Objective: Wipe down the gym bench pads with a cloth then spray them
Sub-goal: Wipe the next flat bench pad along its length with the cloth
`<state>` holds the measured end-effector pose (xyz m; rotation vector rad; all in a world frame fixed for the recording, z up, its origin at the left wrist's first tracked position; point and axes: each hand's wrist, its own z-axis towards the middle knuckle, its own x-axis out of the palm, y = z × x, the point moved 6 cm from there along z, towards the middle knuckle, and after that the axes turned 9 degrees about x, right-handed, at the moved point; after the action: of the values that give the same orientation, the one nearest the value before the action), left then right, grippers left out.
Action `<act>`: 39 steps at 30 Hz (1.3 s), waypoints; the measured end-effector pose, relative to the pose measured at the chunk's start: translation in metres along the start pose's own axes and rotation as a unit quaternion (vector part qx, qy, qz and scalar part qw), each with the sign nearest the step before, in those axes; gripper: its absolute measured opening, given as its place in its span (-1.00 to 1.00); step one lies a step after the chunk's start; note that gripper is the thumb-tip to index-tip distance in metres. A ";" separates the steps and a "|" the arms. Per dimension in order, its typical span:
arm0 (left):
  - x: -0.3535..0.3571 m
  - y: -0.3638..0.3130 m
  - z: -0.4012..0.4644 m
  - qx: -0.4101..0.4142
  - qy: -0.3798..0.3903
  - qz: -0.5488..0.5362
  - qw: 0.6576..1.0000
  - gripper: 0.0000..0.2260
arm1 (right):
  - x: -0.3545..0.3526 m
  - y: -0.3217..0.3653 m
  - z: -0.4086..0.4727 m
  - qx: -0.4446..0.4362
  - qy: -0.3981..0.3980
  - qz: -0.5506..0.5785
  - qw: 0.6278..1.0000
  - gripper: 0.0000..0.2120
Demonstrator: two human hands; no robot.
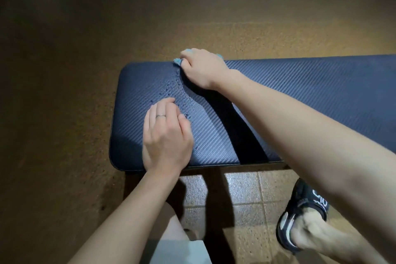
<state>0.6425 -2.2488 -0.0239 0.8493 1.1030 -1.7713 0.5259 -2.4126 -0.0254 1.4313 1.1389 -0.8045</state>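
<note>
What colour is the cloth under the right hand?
Light blue; the cloth peeks out beside the right hand, seen in the head view.

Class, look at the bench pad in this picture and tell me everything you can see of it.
The bench pad is dark blue, with a woven, carbon-fibre-like texture and rounded corners. It lies flat and runs out of view to the right. Water droplets bead near its left end. The left hand rests on it; the right hand presses a blue cloth at its far edge.

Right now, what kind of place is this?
Probably a gym or home workout spot: a padded bench on a speckled floor, being wiped with a blue cloth.
</note>
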 end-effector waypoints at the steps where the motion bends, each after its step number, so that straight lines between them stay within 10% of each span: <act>1: 0.000 0.000 -0.001 -0.001 -0.003 -0.002 1.000 -0.80 | -0.004 -0.010 -0.004 0.004 -0.006 -0.004 1.000 -0.67; 7: 0.000 0.001 -0.001 -0.013 0.011 -0.016 1.000 -0.82 | -0.037 -0.117 -0.034 0.113 -0.037 -0.007 0.993 -0.61; 18: -0.003 -0.004 -0.001 0.006 0.010 -0.004 1.000 -0.83 | 0.006 0.026 0.004 0.024 -0.014 -0.030 0.999 -0.64; 30: -0.002 0.001 0.001 0.006 0.030 -0.029 0.999 -0.82 | -0.022 -0.096 -0.040 0.132 -0.060 0.027 0.989 -0.51; 39: -0.005 0.003 -0.002 -0.003 0.039 -0.049 0.998 -0.70 | 0.039 0.003 -0.231 -0.098 -0.076 0.026 0.992 -0.40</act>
<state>0.6472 -2.2458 -0.0216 0.8815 1.2189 -1.8283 0.5151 -2.1790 -0.0177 1.2111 1.0313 -0.7311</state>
